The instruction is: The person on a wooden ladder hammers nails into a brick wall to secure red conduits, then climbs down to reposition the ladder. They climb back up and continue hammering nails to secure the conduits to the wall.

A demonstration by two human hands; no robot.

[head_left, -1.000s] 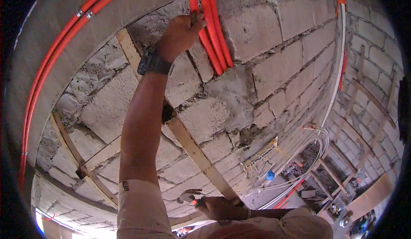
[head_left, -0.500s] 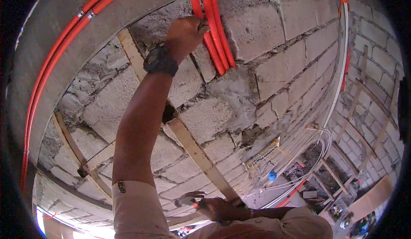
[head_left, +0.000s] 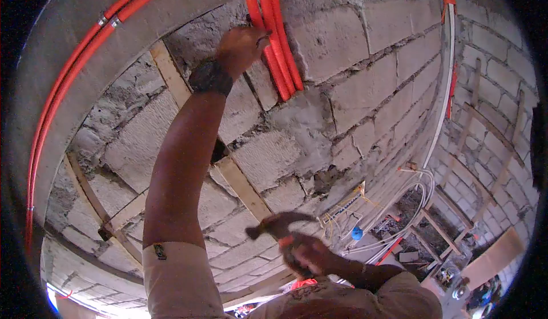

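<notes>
My left hand (head_left: 242,47) is raised against the block wall (head_left: 334,33), its fingers closed in a pinch beside the orange corrugated conduits (head_left: 283,67). Whatever sits between those fingertips is too small to make out. Several of these conduits run down side by side into a mortar patch (head_left: 305,116). A dark watch (head_left: 208,78) is on my left wrist. Lower down, in front of my body, my right hand (head_left: 311,256) is wrapped round a claw hammer (head_left: 282,225); its head is slightly blurred and apart from the wall.
Wooden strips (head_left: 242,185) cross the wall. Clamped orange conduits (head_left: 74,70) curve along the concrete at the upper left. To the lower right are coiled pale cables (head_left: 425,187), a blue round object (head_left: 357,233), a wired panel (head_left: 345,205) and timber pieces (head_left: 425,242).
My right hand has raised the hammer from low by my body, and its head now shows in full. My left hand stays at the conduits; the whole view has shifted slightly.
</notes>
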